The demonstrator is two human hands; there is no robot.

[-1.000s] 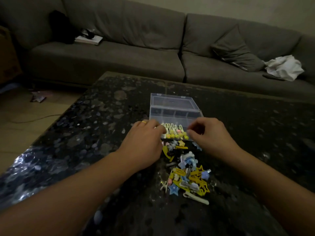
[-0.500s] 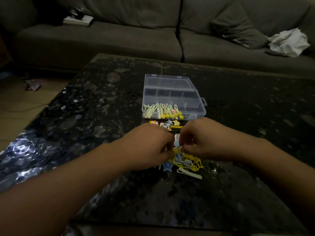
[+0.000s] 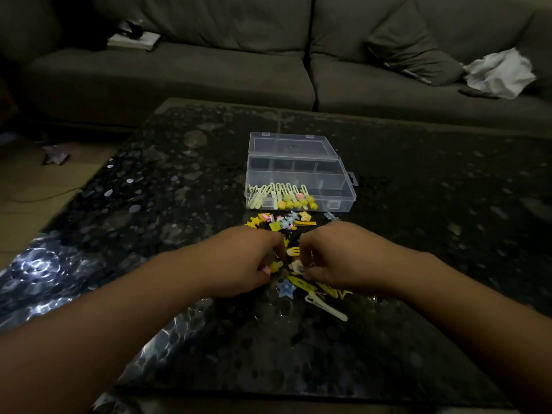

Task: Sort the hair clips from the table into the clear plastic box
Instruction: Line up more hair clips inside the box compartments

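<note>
Both hands' curled fingers, left hand (image 3: 239, 261) and right hand (image 3: 337, 258), dug into the hair clips (image 3: 294, 264) heaped between them on the bench (image 3: 418, 204), whether gripping any unclear.

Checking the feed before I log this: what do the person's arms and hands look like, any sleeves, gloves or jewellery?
Both forearms are bare up to the frame's edge: no sleeves, gloves, watch or wristband show. The left hand and right hand are bare too. No ring shows in this view, though the fingers are curled under and the light is dim, so one could be hidden.
</note>
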